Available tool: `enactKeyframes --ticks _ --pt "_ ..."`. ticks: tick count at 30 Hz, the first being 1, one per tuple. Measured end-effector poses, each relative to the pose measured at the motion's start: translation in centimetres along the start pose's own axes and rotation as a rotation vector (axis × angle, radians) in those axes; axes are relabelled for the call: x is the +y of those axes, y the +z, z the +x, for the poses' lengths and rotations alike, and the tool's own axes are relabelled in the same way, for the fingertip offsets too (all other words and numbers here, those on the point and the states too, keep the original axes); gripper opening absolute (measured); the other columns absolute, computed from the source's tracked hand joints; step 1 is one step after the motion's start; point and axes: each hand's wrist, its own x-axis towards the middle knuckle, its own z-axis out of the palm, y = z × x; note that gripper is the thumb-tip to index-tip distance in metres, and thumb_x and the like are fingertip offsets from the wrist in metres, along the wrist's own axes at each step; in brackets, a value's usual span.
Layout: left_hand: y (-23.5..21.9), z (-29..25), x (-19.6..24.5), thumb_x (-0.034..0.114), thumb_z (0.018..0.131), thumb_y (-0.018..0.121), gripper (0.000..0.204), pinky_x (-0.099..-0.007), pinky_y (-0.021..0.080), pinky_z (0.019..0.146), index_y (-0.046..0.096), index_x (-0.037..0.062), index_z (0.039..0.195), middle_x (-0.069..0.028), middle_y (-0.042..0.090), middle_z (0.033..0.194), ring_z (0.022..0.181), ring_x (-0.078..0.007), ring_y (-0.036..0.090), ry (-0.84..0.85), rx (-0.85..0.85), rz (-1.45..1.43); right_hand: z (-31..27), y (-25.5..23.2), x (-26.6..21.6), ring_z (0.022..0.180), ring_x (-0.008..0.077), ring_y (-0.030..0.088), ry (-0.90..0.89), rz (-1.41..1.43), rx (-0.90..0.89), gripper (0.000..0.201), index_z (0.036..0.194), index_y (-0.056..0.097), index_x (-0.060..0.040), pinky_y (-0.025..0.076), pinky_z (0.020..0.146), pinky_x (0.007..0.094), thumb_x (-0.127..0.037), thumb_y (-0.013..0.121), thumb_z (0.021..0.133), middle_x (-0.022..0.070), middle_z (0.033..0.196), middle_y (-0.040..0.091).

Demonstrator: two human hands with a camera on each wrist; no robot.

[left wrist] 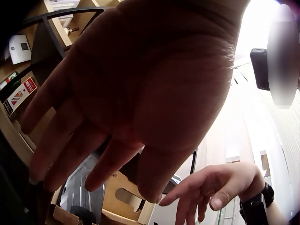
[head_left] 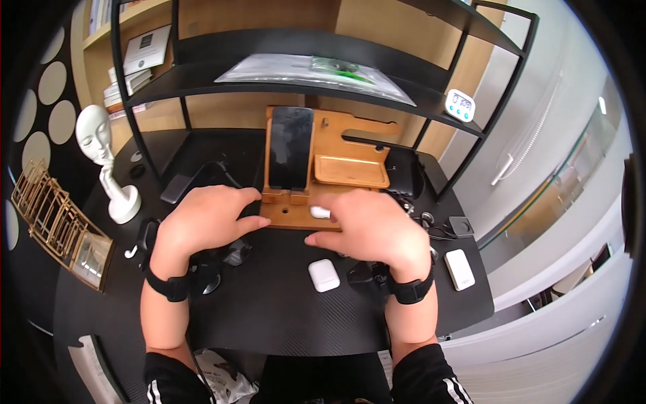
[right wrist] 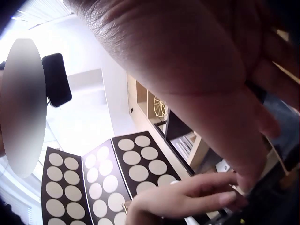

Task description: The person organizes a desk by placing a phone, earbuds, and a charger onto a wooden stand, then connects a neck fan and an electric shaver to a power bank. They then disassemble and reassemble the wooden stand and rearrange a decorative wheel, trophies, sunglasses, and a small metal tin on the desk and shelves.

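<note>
A wooden stand [head_left: 350, 138] with a dark phone [head_left: 291, 148] leaning upright in it stands at the middle of the desk. Left of its base hovers my left hand [head_left: 205, 219], fingers relaxed and holding nothing; its spread palm [left wrist: 140, 89] fills the left wrist view. Over the right part of the base is my right hand [head_left: 377, 225], fingers loosely bent, partly hiding a small white object [head_left: 319, 212] on the base. Whether the right fingers touch the stand, I cannot tell. A white earbud case [head_left: 324, 275] lies on the desk below the right hand.
A black shelf [head_left: 195, 81] spans the back, bearing plastic-wrapped sheets [head_left: 303, 71] and a white timer [head_left: 459, 106]. To the left are a white bust [head_left: 101, 148], a bamboo rack [head_left: 57, 215] and an earbud [head_left: 130, 252]. On the right lie cables and a white box [head_left: 459, 269].
</note>
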Motion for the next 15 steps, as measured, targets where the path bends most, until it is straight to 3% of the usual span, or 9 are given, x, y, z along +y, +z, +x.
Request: enactKeyframes --ticks 2,5,8,11,15 --pt "0.6 0.2 0.0 0.039 0.084 0.06 0.04 -0.0415 0.049 0.071 0.06 0.0036 0.103 -0.0168 0.063 0.08 0.081 -0.0342 0.062 0.02 0.002 -0.009 -0.8 0.3 0.8 0.083 0.0329 0.062 0.023 -0.083 -0.09 0.044 0.11 0.06 -0.0074 0.05 0.072 0.0396 -0.033 0.069 0.075 0.0164 0.083 0.065" --pt "1.9 0.4 0.0 0.038 0.082 0.061 0.039 -0.0406 0.049 0.07 0.061 0.0044 0.101 -0.0149 0.063 0.078 0.08 -0.0332 0.062 0.103 0.14 0.057 -2.4 0.6 3.3 0.085 0.0326 0.062 0.134 -0.161 -0.146 0.042 0.108 0.061 -0.0065 0.05 0.073 0.0394 -0.03 0.07 0.074 0.0168 0.083 0.065" --pt "1.9 0.5 0.6 0.036 0.081 0.064 0.036 -0.0393 0.049 0.069 0.06 0.0035 0.094 -0.0128 0.062 0.076 0.078 -0.0314 0.062 0.062 0.045 0.109 -3.6 1.4 5.5 0.087 0.0329 0.062 0.166 -0.223 -0.164 0.042 0.108 0.061 -0.006 0.05 0.075 0.0394 -0.027 0.071 0.073 0.0172 0.086 0.065" --pt "1.8 0.4 0.9 0.035 0.08 0.065 0.034 -0.0388 0.049 0.068 0.06 0.0032 0.091 -0.0122 0.061 0.074 0.077 -0.0303 0.062 0.019 0.066 0.128 -3.9 1.7 6.7 0.088 0.0326 0.062 0.14 -0.183 -0.139 0.042 0.108 0.061 -0.0067 0.049 0.077 0.0389 -0.026 0.072 0.072 0.0164 0.088 0.065" --pt "2.6 0.4 1.6 0.037 0.079 0.065 0.035 -0.0388 0.049 0.066 0.059 0.0038 0.089 -0.012 0.061 0.074 0.075 -0.0307 0.062 -0.003 0.032 0.194 -2.7 2.8 6.3 0.093 0.0316 0.061 0.131 -0.142 -0.274 0.045 0.109 0.061 -0.0066 0.049 0.079 0.0389 -0.024 0.074 0.07 0.0154 0.093 0.065"
